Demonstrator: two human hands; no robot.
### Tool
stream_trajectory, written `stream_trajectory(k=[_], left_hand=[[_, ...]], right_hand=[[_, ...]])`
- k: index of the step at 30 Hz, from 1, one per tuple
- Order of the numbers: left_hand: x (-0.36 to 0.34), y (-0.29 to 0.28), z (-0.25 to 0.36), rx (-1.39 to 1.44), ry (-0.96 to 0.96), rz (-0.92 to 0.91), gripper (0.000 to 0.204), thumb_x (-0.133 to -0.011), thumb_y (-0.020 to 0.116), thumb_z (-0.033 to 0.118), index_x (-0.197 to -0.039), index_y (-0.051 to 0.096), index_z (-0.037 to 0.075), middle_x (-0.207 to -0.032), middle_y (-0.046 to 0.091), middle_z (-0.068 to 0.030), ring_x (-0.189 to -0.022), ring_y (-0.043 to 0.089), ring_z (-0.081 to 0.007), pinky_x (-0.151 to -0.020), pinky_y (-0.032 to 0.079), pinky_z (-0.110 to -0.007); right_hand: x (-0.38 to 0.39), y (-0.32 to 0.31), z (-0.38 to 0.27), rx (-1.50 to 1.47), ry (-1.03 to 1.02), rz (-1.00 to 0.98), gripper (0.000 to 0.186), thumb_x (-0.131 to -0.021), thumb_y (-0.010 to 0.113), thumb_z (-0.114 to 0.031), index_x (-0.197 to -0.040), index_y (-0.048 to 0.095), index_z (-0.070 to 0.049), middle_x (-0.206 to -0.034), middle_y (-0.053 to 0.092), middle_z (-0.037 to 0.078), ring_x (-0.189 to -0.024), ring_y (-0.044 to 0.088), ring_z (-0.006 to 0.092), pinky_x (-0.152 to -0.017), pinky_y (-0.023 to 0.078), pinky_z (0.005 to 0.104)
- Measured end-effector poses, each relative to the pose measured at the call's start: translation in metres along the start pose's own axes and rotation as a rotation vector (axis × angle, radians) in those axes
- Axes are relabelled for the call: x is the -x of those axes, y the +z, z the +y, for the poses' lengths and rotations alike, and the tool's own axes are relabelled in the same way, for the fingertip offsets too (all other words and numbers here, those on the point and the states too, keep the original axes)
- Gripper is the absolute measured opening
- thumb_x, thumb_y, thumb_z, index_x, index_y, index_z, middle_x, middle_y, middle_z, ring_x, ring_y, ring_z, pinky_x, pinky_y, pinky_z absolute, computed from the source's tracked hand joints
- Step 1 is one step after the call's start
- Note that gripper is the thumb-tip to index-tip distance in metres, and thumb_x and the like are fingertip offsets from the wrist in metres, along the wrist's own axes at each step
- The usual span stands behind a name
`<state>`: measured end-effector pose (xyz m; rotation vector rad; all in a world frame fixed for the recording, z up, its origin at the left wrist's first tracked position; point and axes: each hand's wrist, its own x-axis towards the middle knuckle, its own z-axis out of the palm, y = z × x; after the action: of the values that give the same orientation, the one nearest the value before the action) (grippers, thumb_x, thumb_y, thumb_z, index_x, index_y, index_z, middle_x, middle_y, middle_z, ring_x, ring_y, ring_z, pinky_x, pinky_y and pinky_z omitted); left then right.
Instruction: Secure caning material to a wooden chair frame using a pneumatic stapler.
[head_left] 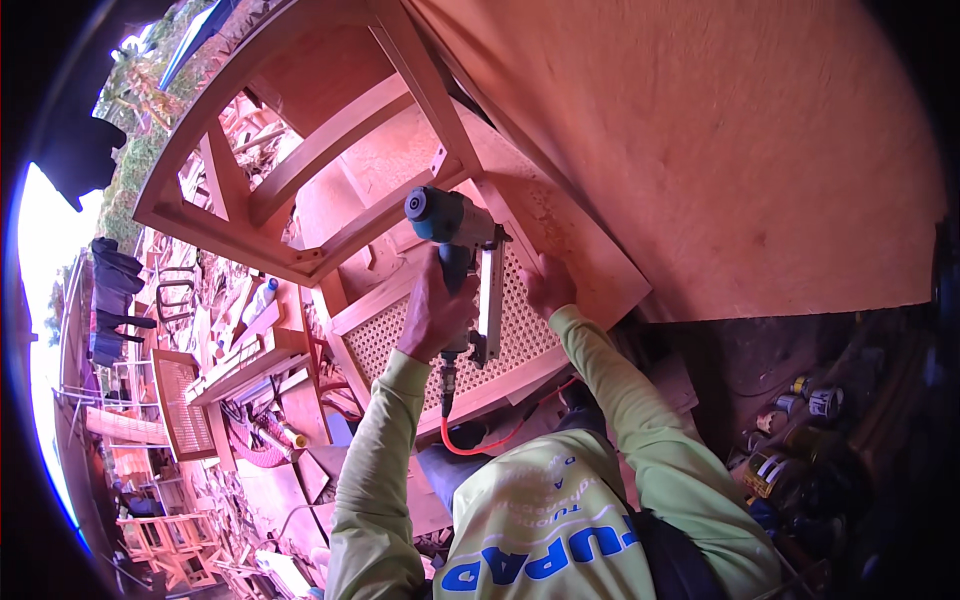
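Observation:
My left hand (437, 308) is wrapped around the grip of a pneumatic nail gun (455, 215), dark with a long silver magazine. A red air hose (470, 450) runs from the base of its handle. The gun's front end is close to a narrow wooden strip (508, 222) on the seat of a wooden chair frame (345, 240). My right hand (550, 287) closes on the lower end of that strip, beside the woven cane panel (385, 345). The gun partly covers the cane, and its nose tip is hard to make out.
A large plywood sheet (700, 150) leans at the upper right. Left of the frame lie stacked wood pieces (255, 365), a small cane panel (183, 405) and scattered offcuts. Several cans (800, 400) stand in shadow at the right. Farther left is a wooden chair frame (170, 545).

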<state>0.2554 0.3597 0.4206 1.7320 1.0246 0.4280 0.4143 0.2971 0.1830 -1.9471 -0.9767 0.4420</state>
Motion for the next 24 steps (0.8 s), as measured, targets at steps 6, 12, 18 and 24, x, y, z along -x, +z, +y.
stream_trajectory(k=[6, 12, 18, 24], left_hand=[[-0.008, 0.007, -0.007, -0.076, 0.022, -0.020, 0.051, -0.091, 0.068, 0.013, -0.135, 0.046, 0.002, -0.087, 0.068, -0.0224, -0.065, 0.070, -0.0329, -0.062, 0.055, -0.047], [-0.016, 0.009, -0.022, -0.235, 0.154, 0.012, 0.047, -0.092, 0.068, 0.014, -0.132, 0.044, 0.004, -0.085, 0.069, -0.0241, -0.067, 0.072, -0.0383, -0.061, 0.055, -0.048], [-0.014, 0.011, -0.012, -0.218, 0.054, -0.020, 0.047, -0.093, 0.067, 0.013, -0.133, 0.043, 0.006, -0.087, 0.068, -0.0257, -0.068, 0.072, -0.0392, -0.060, 0.055, -0.050], [-0.013, 0.010, -0.006, -0.252, 0.074, -0.042, 0.052, -0.094, 0.067, 0.014, -0.138, 0.041, 0.006, -0.093, 0.069, -0.0274, -0.077, 0.072, -0.0440, -0.067, 0.055, -0.053]], right_hand=[[0.002, 0.000, -0.008, 0.071, 0.075, 0.107, 0.050, -0.093, 0.069, -0.041, -0.122, 0.068, 0.000, -0.119, 0.069, 0.025, -0.114, 0.066, 0.0427, -0.102, 0.051, 0.0468], [0.007, 0.005, -0.009, 0.033, 0.019, 0.180, 0.047, -0.091, 0.072, -0.035, -0.122, 0.067, 0.000, -0.116, 0.069, 0.025, -0.110, 0.065, 0.0439, -0.099, 0.052, 0.0491], [0.004, 0.012, 0.004, -0.098, 0.008, 0.156, 0.040, -0.089, 0.072, -0.028, -0.117, 0.067, 0.000, -0.107, 0.069, 0.026, -0.101, 0.065, 0.0462, -0.091, 0.054, 0.0510], [0.002, 0.025, 0.014, -0.131, -0.088, 0.274, 0.033, -0.091, 0.074, -0.023, -0.112, 0.066, 0.001, -0.096, 0.069, 0.022, -0.089, 0.067, 0.0414, -0.083, 0.054, 0.0457]])
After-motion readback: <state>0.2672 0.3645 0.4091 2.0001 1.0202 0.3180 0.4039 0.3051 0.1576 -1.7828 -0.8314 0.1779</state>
